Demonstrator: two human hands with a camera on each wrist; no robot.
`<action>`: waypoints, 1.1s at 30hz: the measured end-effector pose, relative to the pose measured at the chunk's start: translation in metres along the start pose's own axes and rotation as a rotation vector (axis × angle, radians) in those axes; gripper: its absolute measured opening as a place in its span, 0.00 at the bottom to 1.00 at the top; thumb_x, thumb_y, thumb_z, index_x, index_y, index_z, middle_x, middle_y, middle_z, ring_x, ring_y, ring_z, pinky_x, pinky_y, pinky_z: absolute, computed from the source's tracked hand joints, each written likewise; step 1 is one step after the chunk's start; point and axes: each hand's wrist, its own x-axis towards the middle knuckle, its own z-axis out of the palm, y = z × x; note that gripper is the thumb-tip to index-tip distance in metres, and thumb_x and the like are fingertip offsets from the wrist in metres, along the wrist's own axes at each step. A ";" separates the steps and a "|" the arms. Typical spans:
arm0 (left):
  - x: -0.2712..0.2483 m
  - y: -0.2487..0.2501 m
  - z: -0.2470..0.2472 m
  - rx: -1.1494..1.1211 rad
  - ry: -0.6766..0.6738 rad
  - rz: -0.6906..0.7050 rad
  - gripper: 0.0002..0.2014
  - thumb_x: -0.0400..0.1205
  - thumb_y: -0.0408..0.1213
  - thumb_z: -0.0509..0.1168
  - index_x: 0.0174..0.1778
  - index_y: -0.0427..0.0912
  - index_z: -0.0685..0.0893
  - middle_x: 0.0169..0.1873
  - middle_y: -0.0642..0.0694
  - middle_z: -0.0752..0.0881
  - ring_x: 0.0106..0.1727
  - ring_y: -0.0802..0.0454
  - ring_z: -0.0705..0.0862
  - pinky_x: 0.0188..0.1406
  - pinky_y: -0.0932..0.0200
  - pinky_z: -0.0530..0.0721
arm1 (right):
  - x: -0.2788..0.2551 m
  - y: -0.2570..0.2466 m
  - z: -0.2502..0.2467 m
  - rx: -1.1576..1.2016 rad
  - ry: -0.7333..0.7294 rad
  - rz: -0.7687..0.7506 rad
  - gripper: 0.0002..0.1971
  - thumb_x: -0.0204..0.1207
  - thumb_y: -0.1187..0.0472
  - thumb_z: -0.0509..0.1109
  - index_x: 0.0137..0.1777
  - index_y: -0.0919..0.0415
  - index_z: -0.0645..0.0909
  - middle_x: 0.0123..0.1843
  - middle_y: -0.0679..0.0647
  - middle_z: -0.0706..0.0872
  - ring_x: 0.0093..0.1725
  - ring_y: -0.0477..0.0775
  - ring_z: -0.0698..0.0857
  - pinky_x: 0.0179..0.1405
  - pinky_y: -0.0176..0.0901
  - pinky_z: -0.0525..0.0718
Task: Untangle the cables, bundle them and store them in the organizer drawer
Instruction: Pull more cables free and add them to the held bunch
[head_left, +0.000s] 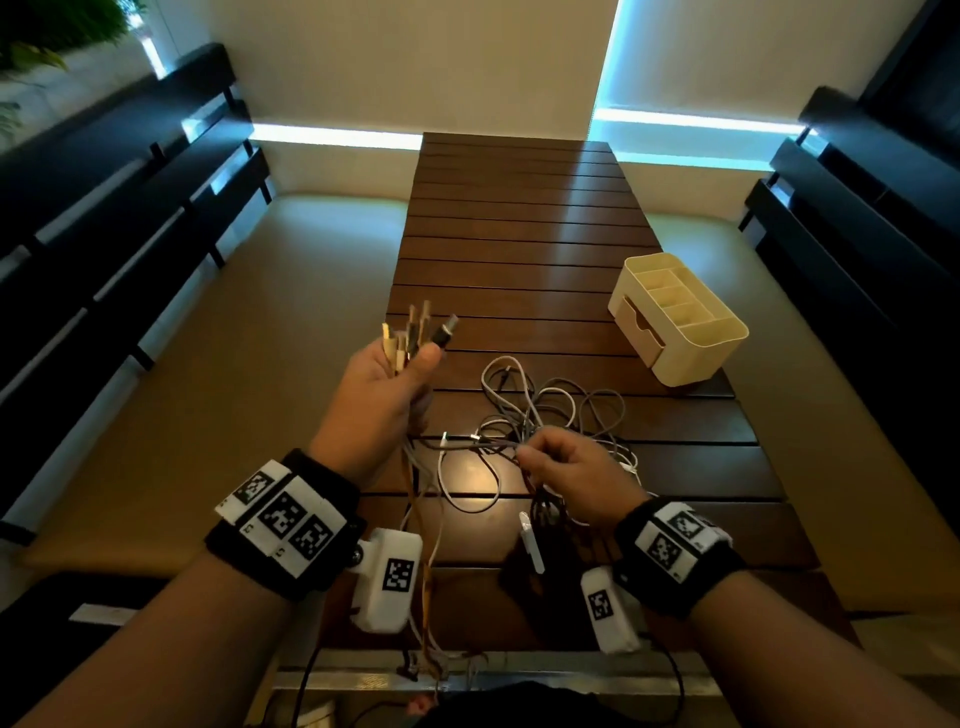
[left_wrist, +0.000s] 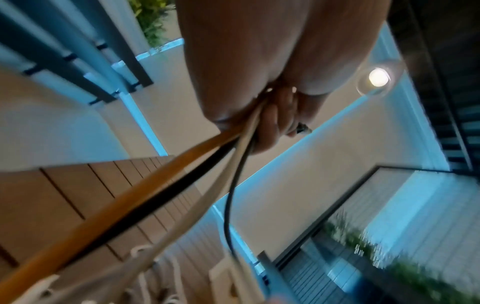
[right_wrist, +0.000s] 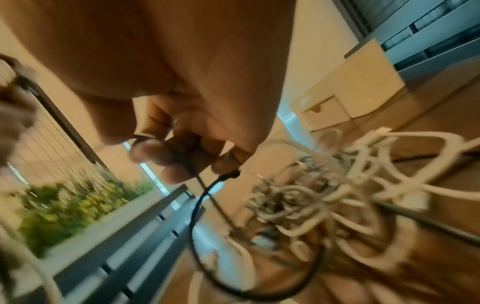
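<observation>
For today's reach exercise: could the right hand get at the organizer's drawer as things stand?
Probably not yet. The path over the table to the organizer drawer looks free and the drawer front faces the person, but the right hand pinches a dark cable from the tangle.

A: Where's the tangle?

B: I see grey and white cables (head_left: 524, 415) looped in a heap on the slatted table, near side of the organizer (head_left: 680, 317), plug ends bunched upright further left.

A: Organizer?

B: Cream, open compartments on top, drawer (head_left: 640, 328) shut.
</observation>
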 end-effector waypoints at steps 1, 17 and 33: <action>-0.003 -0.004 0.000 0.085 -0.020 -0.023 0.14 0.80 0.44 0.69 0.47 0.37 0.76 0.22 0.53 0.68 0.20 0.57 0.64 0.20 0.64 0.67 | 0.000 -0.012 -0.001 -0.004 0.039 -0.039 0.10 0.84 0.51 0.67 0.44 0.54 0.82 0.39 0.51 0.82 0.39 0.49 0.81 0.49 0.60 0.86; -0.007 -0.005 0.012 0.126 -0.020 0.016 0.08 0.76 0.39 0.71 0.39 0.38 0.82 0.19 0.54 0.71 0.18 0.56 0.65 0.19 0.62 0.67 | -0.008 -0.065 -0.002 0.027 0.071 -0.251 0.09 0.85 0.51 0.65 0.45 0.52 0.82 0.36 0.50 0.82 0.36 0.50 0.82 0.46 0.58 0.86; 0.001 0.008 -0.022 0.406 0.220 0.092 0.12 0.80 0.40 0.74 0.30 0.51 0.83 0.17 0.58 0.73 0.20 0.57 0.69 0.27 0.58 0.71 | 0.002 -0.056 -0.037 -0.310 0.188 -0.147 0.11 0.83 0.49 0.68 0.42 0.53 0.84 0.36 0.50 0.85 0.33 0.41 0.79 0.35 0.38 0.78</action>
